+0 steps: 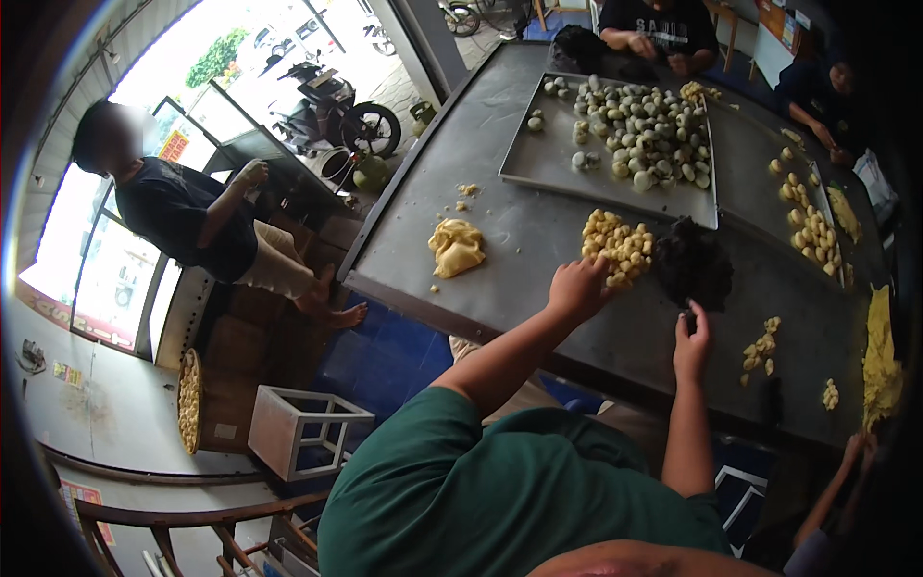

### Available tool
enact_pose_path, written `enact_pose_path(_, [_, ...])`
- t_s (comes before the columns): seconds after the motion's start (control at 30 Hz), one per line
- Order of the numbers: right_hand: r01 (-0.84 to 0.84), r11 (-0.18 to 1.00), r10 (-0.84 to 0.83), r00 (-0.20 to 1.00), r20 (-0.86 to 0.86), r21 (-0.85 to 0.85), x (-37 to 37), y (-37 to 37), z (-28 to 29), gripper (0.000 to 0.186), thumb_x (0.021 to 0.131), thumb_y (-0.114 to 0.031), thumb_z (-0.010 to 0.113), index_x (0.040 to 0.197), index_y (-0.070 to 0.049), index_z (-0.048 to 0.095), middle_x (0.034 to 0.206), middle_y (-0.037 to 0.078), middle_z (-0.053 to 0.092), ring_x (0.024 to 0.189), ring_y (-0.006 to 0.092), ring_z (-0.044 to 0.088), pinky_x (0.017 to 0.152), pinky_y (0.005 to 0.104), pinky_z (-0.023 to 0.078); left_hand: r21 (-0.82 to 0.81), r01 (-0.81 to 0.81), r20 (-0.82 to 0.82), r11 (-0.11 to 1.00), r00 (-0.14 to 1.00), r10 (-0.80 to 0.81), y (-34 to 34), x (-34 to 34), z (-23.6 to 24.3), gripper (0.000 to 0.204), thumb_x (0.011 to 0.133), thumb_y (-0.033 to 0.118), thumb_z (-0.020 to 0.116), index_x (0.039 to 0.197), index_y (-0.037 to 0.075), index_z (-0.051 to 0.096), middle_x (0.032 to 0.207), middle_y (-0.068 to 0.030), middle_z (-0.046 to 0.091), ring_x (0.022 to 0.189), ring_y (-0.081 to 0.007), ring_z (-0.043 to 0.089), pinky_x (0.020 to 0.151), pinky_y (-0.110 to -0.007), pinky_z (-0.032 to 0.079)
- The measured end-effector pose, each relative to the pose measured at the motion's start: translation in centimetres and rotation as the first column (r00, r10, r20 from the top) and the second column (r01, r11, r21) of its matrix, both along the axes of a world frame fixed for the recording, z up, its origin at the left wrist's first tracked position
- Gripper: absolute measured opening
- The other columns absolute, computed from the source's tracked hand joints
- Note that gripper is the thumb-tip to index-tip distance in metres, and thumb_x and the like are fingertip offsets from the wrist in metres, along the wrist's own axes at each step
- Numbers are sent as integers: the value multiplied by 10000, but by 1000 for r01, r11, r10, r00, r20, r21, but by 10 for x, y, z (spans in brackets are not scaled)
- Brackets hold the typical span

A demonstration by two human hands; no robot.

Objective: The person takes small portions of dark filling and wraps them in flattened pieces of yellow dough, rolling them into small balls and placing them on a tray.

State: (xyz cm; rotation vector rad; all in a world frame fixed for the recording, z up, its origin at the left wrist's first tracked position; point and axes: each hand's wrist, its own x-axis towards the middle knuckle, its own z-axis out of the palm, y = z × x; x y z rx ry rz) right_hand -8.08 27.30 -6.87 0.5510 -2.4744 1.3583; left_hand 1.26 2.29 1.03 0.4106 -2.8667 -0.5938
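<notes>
My left hand (580, 287) is at the near left edge of a heap of small yellow dough balls (620, 240), its fingers curled around a ball there, partly hidden by the hand. Just right of the heap lies a dark, crumbly black mass that looks like dough (694, 264). At its near edge my right hand (692, 338) is closed, a small black piece between thumb and index finger. To the left, a smooth lump of yellow dough (456, 247) rests on the metal table (404, 260).
A tray (538, 163) of greyish-green balls stands farther back; another tray (760, 163) holds yellow pieces. More yellow pieces (760, 351) and flattened dough (880, 356) lie to the right. Co-workers (663, 29) work around the table. A person (192, 207) stands left, near a white-framed stool (303, 433).
</notes>
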Motion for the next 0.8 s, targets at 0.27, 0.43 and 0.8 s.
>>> enact_pose_path(0.27, [377, 926, -378, 921, 97, 32, -95, 6, -3, 427, 1054, -242, 551, 1393, 18, 567, 1305, 240, 649, 1182, 386, 640, 973, 429, 519, -60, 121, -46, 991, 991, -124, 8, -13, -5, 256, 888, 347, 684, 1020, 133, 632, 1032, -94, 668, 970, -323, 680, 817, -475, 522])
enact_pose_path(0.43, [206, 804, -126, 976, -179, 557, -39, 16, -9, 356, 1020, -189, 578, 1311, 13, 612, 1262, 219, 666, 1183, 411, 621, 960, 447, 525, -99, 175, -126, 980, 974, -187, 9, -10, -18, 231, 891, 309, 672, 1032, 132, 624, 1034, -80, 665, 952, -311, 678, 802, -469, 518])
enact_pose_path(0.8, [114, 870, -83, 993, -85, 479, -30, 38, -2, 302, 1023, -213, 594, 1251, -36, 682, 1337, 207, 634, 1183, 401, 631, 976, 434, 525, 54, 75, -36, 996, 997, -73, 2, -8, -3, 254, 872, 247, 660, 1086, 119, 612, 961, -119, 679, 904, -351, 690, 785, -501, 535])
